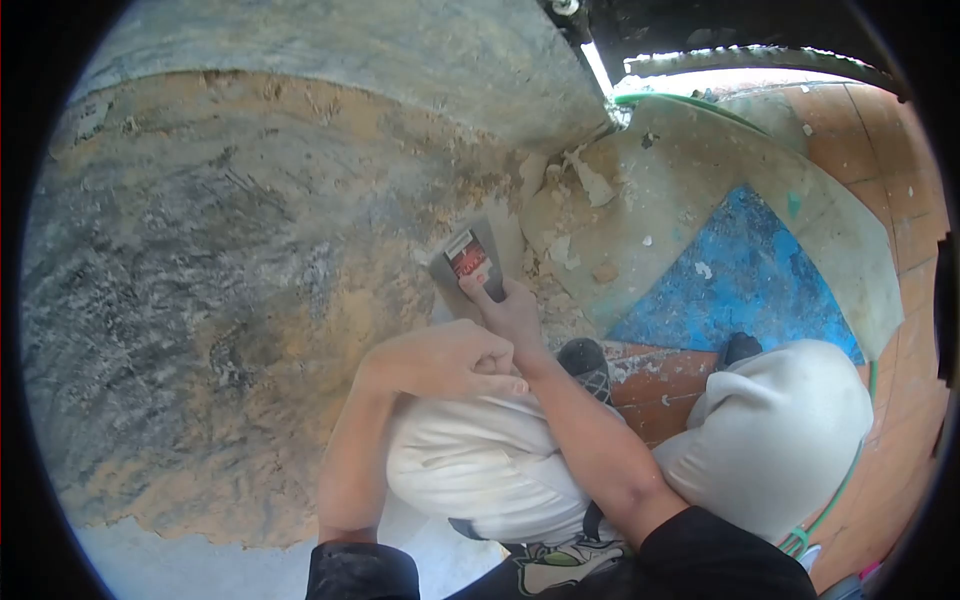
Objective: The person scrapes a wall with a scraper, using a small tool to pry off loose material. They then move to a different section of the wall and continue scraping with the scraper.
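Observation:
In my right hand [515, 318] is a putty knife [465, 262] with a wide grey blade, a red label and a dark handle. My thumb lies along the handle, and the blade is against or very close to the lower part of the scraped wall [250, 250]. My left hand [440, 362] is crossed in front of my right wrist with its fingers curled in. Nothing shows in those fingers. Tan and dark grey patches mark the wall where its grey coating [400, 50] is gone.
Flakes of coating [592, 180] lie on a dusty sheet [690, 160] along the wall's foot. A blue board or sheet piece [745, 270] lies before my feet. Orange floor tiles [905, 330] and a green hose [850, 470] are on the right.

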The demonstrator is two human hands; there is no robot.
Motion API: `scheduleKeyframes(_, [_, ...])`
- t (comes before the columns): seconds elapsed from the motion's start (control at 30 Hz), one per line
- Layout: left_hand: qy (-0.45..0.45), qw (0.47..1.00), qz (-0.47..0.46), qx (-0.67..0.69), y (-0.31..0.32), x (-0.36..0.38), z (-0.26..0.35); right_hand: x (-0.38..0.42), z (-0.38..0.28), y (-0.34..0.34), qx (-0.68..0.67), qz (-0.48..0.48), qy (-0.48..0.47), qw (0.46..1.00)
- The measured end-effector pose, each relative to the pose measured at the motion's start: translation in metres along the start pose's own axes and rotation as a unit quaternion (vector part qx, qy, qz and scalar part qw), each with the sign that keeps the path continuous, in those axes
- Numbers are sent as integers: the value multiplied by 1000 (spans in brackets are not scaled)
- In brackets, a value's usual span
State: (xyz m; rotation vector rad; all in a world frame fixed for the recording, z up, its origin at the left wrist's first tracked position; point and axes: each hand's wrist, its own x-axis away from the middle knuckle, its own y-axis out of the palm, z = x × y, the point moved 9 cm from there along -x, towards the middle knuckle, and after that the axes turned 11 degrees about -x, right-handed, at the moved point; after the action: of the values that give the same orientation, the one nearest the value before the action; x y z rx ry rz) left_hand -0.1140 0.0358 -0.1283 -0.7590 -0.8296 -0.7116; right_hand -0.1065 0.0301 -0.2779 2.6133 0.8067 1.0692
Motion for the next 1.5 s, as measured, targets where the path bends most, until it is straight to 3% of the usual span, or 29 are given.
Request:
scheduleKeyframes(0.07, [-15,1000,-19,6,6,1,-3,-3,-2,1,4,16,-35,999])
scheduleKeyframes(0.2, [3,1000,-8,16,7,3,0,6,11,8,-30,4,7,1000])
scheduleKeyframes(0.3, [-3,1000,3,3,-3,1,2,2,0,-2,29,48,-22,998])
scheduleKeyframes(0.5, [-2,1000,-10,5,5,3,-3,3,-1,7,-21,12,18,1000])
scheduleKeyframes(0.57, [-11,1000,4,28,2,0,-3,7,-3,-8,85,54,3,995])
scheduleKeyframes(0.67, [-23,1000,-8,10,0,2,1,6,-16,-11,18,39,-22,999])
scheduleKeyframes(0.9, [-27,999,-17,13,4,-2,-5,4,-12,-4,51,41,5,998])
scheduleKeyframes(0.97, [5,1000,9,13,-2,0,1,1,-35,14,13,38,-39,998])
scheduleKeyframes(1.1, [-2,1000,21,-15,-4,0,-3,-2,-24,-11,4,42,-57,997])
scheduleKeyframes(1.17, [-41,999,3,13,-1,1,-3,0,-14,-18,94,45,-2,995])
scheduleKeyframes(1.37, [5,1000,12,24,-1,2,-2,-1,15,-13,102,62,-13,993])
scheduleKeyframes(1.5, [-22,1000,2,3,-1,0,-6,-7,-10,-11,34,45,-36,998])
